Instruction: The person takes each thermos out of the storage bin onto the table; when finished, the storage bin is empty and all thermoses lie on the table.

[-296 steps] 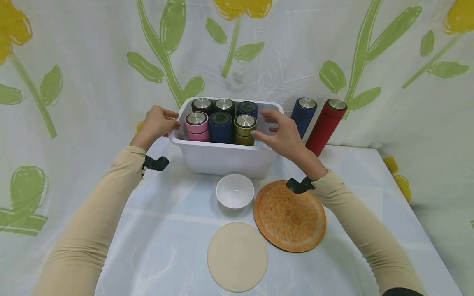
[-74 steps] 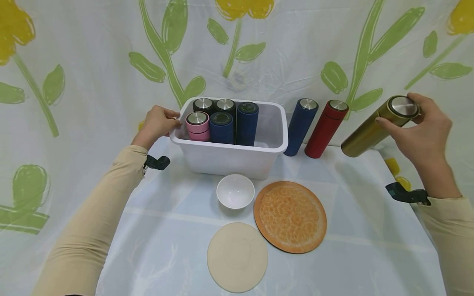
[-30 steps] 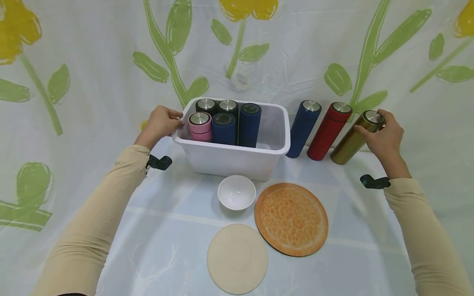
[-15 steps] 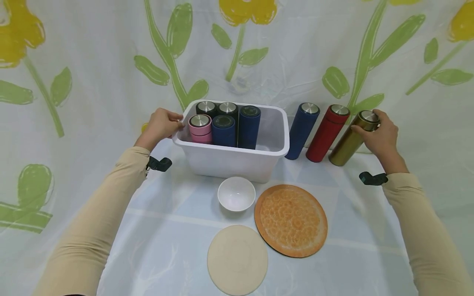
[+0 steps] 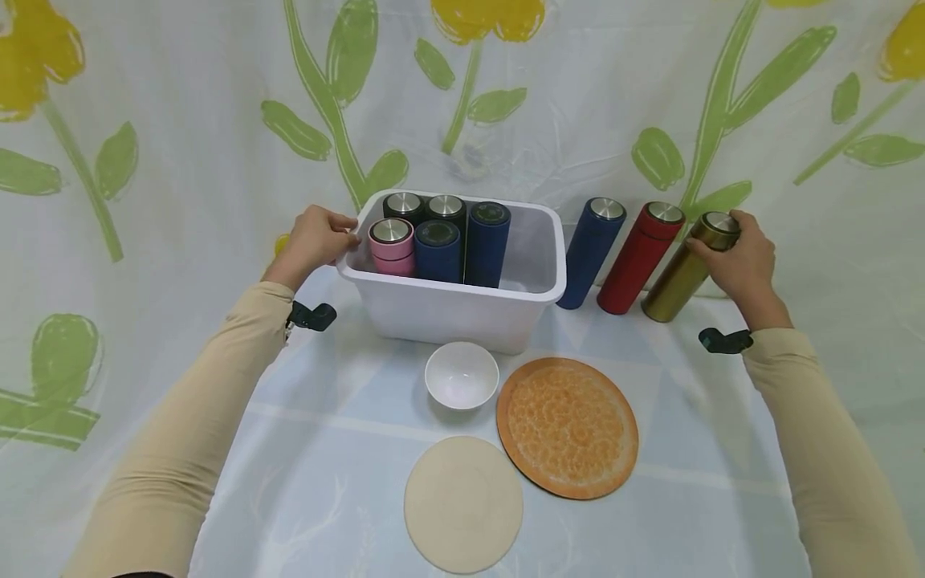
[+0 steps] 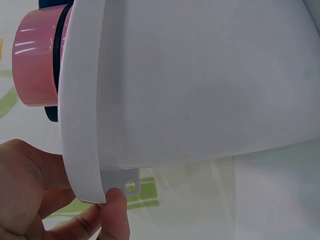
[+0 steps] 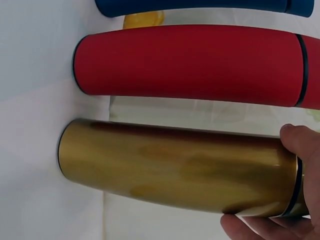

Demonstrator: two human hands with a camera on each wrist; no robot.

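The right hand (image 5: 737, 261) holds the top of a gold bottle (image 5: 682, 269), with fingers and thumb curled round it near the silver cap. The gold bottle stands on the table (image 5: 340, 449), at the right end of a row. Just beside it on its left is a red bottle (image 5: 636, 258), and next to that a dark blue bottle (image 5: 588, 255). In the right wrist view the gold bottle (image 7: 170, 170) and the red bottle (image 7: 190, 65) sit side by side with a thin gap between them.

The left hand (image 5: 312, 241) grips the left rim of a white plastic bin (image 5: 448, 309); in the left wrist view the thumb (image 6: 115, 215) presses under the rim of the bin (image 6: 200, 85). Inside the bin stand a pink bottle (image 5: 391, 245), two black ones at the back, and two dark blue ones.

In front of the bin are a small white bowl (image 5: 461, 375), an orange round mat (image 5: 567, 425) and a cream round mat (image 5: 463, 503).
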